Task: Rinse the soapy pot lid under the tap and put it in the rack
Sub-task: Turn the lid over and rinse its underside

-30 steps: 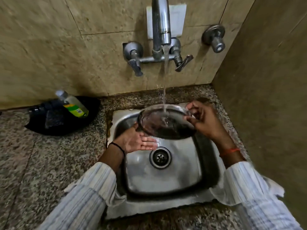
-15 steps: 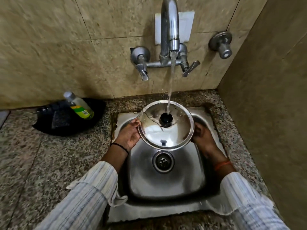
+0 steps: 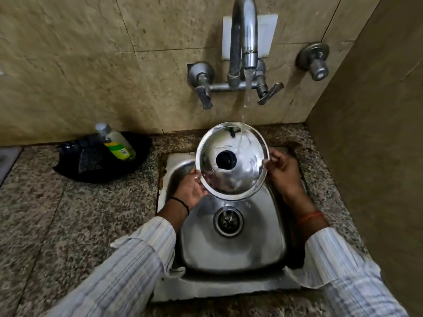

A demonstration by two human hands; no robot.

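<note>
A round steel pot lid with a black knob faces up at me, tilted over the steel sink. My left hand grips its lower left rim. My right hand pinches its right rim. Water runs from the tap and strikes the lid just right of the knob, then drips off the lower rim toward the drain. No rack is in view.
A black tray on the granite counter at left holds a soap bottle and a dark scrub pad. Tiled walls close in behind and at right. A second valve sticks out of the back wall at right.
The lid was turned from underside up to knob side up and raised more toward me. My left hand moved from open under the lid to gripping its rim. Water now falls right of the knob.
</note>
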